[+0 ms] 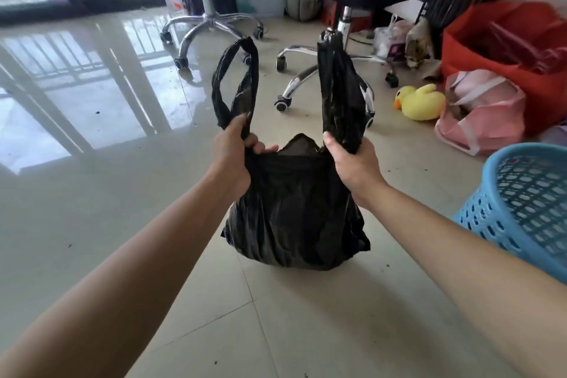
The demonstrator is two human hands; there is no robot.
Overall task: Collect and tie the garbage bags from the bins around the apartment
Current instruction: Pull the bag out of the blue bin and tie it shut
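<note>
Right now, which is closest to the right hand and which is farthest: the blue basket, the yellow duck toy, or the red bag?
From the right hand, in the head view:
1. Blue basket, lower right, beside the arm.
2. Yellow duck toy, on the floor up and to the right.
3. Red bag, farthest, behind the duck by the wall.

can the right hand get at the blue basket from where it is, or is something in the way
Probably yes: the blue basket sits just beside the right hand with bare floor between, but that hand is shut on the black bag handle and must let go first.
</note>
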